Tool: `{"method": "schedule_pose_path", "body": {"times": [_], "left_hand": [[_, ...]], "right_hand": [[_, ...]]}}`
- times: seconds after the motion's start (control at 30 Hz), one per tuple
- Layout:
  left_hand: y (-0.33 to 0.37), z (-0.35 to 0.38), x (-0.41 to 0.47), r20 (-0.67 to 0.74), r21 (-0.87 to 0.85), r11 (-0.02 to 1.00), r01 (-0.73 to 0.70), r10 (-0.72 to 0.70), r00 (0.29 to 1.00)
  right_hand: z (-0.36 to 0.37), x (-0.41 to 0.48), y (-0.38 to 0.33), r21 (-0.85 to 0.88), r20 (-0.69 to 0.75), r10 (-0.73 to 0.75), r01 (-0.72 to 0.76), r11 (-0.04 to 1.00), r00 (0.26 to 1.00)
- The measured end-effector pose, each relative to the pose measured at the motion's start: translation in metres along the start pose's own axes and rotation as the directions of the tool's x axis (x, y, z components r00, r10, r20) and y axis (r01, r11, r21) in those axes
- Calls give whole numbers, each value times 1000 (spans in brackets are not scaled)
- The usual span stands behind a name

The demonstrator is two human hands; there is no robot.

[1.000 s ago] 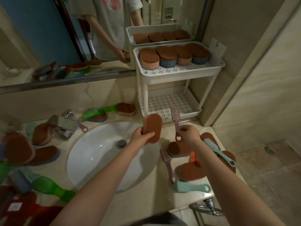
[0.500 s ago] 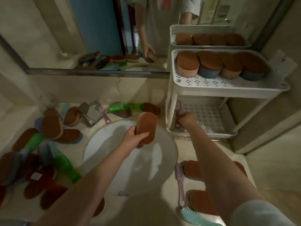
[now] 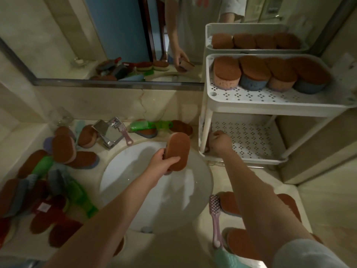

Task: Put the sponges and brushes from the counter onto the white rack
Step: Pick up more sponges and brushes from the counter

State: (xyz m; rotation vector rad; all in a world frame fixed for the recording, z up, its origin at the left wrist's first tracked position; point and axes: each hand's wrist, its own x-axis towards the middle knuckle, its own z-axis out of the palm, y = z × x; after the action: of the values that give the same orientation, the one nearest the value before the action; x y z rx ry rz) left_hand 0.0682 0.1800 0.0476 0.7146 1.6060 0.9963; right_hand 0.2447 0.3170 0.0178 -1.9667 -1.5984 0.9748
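My left hand (image 3: 163, 161) grips a brown-topped oval sponge (image 3: 178, 149) upright over the white sink (image 3: 135, 182). My right hand (image 3: 219, 140) is curled at the left front corner of the lower shelf of the white rack (image 3: 251, 160), holding the pink brush, which is mostly hidden behind the rack's post and my hand. Several brown sponges (image 3: 228, 71) stand in a row on the rack's top shelf. A pink brush (image 3: 215, 219) and brown sponges (image 3: 229, 205) lie on the counter under my right arm. More sponges (image 3: 62, 148) and green brushes (image 3: 77, 194) lie at the left.
A chrome tap (image 3: 108, 134) and a pink brush (image 3: 123, 130) sit behind the sink, with a green brush (image 3: 146, 125) beside them. A mirror (image 3: 116, 35) covers the back wall. The counter's right edge drops to a tiled floor (image 3: 328, 200).
My right hand has sunk lower into the corner of the rack's bottom shelf with the pink brush. The left hand keeps the sponge over the sink. The view has drawn closer.
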Motion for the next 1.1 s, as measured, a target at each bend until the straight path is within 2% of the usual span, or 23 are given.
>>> {"method": "schedule_pose_path", "body": {"times": [0.1,0.23,0.33,0.4,0.47,0.6,0.73,0.83,0.93,1.0,1.1], "left_hand": [[0,7,-3,72,36,999,14,-17,997],[0,24,-9,171,90,996,23,-38,985],[4,38,-15,247,87,996,-8,-14,969],[11,47,-21,296,68,997,-42,20,955],[23,54,-29,329,32,995,-94,78,941],[59,65,-50,355,-73,956,-284,291,888],[109,78,-77,363,-125,853,-507,515,777],[145,92,-85,281,-153,755,-638,652,704],[177,111,-76,229,-24,694,-719,704,672],[193,122,-66,217,117,654,-747,718,662],[199,129,-53,238,338,530,-778,751,616]], "right_hand": [[-16,-15,7,150,-117,-20,37,988,993],[-40,-47,23,353,-128,-59,101,930,990],[-62,-78,21,458,-7,-105,96,884,994],[-76,-98,15,451,109,-167,101,887,980],[-88,-113,11,464,130,-211,128,876,969],[-115,-136,-5,608,-156,-224,272,746,962],[-148,-148,-36,637,-418,-191,436,635,888],[-168,-143,-56,614,-531,-174,518,596,829],[-186,-131,-68,635,-547,-147,523,568,824],[-199,-124,-75,632,-606,-50,518,576,794],[-215,-110,-76,547,-708,85,468,694,701]]}}
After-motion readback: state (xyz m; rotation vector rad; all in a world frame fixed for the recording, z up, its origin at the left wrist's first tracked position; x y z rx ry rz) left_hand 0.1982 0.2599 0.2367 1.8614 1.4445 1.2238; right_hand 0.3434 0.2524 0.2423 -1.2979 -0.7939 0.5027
